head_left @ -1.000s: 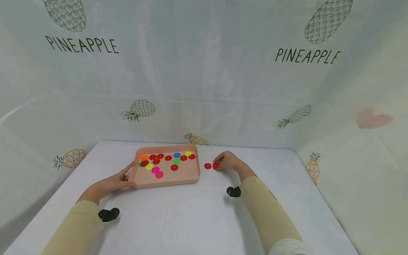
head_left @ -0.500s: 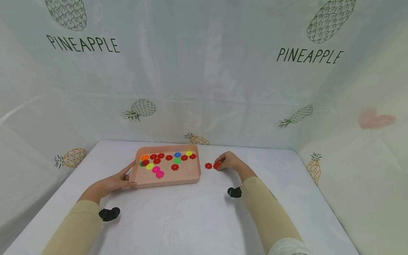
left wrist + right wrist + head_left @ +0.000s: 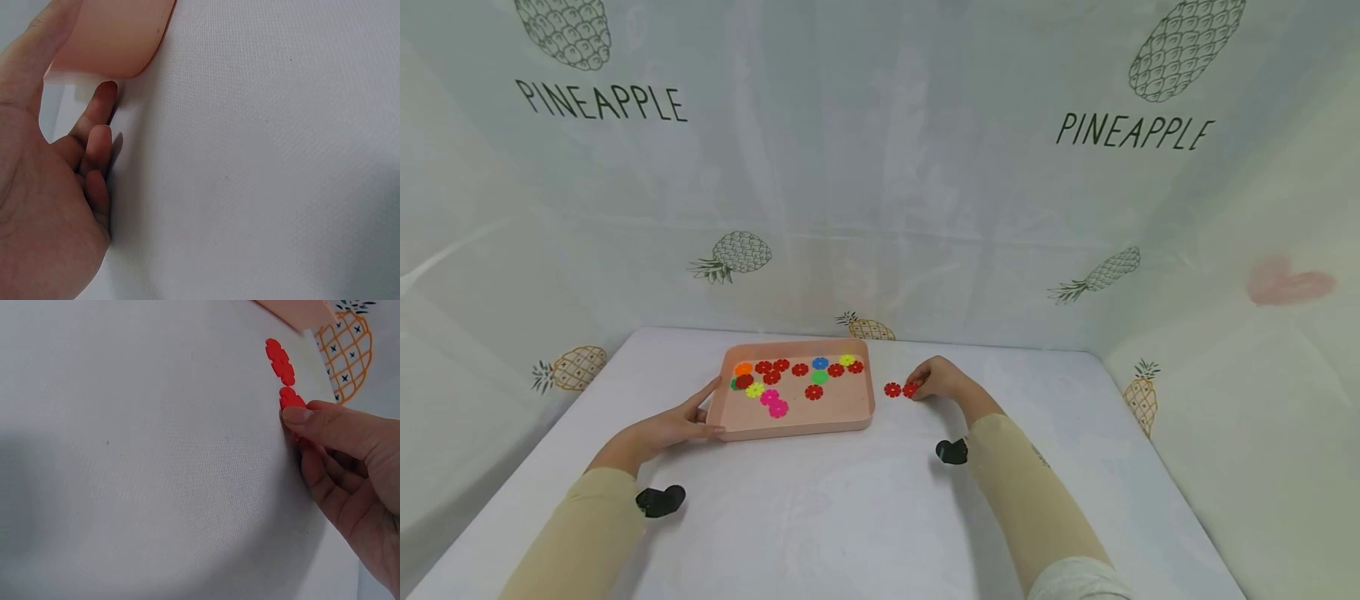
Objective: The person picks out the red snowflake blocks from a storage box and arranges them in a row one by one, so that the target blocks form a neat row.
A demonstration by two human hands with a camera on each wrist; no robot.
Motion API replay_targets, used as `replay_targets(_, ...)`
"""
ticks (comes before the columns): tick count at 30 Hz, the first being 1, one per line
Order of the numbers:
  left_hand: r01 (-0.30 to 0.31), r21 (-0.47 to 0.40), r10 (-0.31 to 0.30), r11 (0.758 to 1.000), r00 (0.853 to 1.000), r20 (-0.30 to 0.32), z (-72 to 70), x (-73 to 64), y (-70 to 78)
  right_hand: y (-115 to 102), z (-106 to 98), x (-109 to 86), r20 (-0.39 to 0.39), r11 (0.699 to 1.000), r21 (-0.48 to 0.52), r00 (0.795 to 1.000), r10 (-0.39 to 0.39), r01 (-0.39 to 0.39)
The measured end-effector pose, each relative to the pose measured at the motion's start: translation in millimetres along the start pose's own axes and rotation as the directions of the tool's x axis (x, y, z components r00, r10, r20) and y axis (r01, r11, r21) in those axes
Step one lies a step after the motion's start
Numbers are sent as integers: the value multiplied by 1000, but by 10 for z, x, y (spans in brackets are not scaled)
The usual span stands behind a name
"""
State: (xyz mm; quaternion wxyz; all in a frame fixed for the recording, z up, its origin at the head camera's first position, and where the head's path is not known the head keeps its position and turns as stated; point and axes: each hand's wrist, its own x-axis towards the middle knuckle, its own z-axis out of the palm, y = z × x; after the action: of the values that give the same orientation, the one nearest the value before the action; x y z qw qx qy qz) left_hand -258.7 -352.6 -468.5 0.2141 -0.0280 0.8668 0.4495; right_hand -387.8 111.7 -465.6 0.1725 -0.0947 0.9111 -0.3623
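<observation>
In the head view a shallow pink tray (image 3: 842, 414) stands at the table's left, holding several round notched plastic discs, mostly red. My left hand (image 3: 664, 432) grips its left end, thumb at the near corner and index finger along the far side; in the left wrist view that hand's (image 3: 50, 187) other fingers lie loosely bent under the tray's edge (image 3: 119, 44). Right of the tray a red notched disc (image 3: 892, 389) lies flat on the table. Beside it my right hand (image 3: 942, 380) pinches a second red disc (image 3: 290, 399) between thumb and fingers, close over the cloth, its edge right at the first disc's (image 3: 279, 361).
A white cloth covers the table (image 3: 820, 517). Behind it hangs a pale curtain (image 3: 880, 183) printed with pineapples. Inside the tray lie a blue disc (image 3: 820, 363), an orange disc (image 3: 742, 369) and a pink disc (image 3: 778, 408), among others. Dark wrist-worn pieces (image 3: 660, 501) stick out from both sleeves.
The right hand stays almost in place, still pinching the red disc beside the other one. The left hand keeps its grip on the tray. The whole head view has shifted slightly.
</observation>
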Motion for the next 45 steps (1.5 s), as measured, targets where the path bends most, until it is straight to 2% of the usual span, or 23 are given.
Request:
replay_targets(19, 4, -30, -4, 1000, 1000, -2, -41, -29, 16, -52, -8, 28, 8, 1000, 7, 1000, -10, 10)
replay_targets(25, 10, -33, -10, 999, 1000, -10, -28, -44, 23, -112, -42, 26, 33, 998, 52, 999, -41, 39)
replay_targets(30, 8, -29, -8, 1000, 1000, -11, -11, -44, 22, -227, -42, 16, 38, 994, 99, 998, -43, 39)
replay_targets(37, 13, -37, -13, 999, 1000, -11, 1, -24, 8, -479, -22, 12, 52, 984, 128, 990, -134, 127)
replay_targets(45, 11, -19, -12, 1000, 1000, -19, 36, -59, 68, -731, 63, 19, 61, 970, 171, 980, -187, 175)
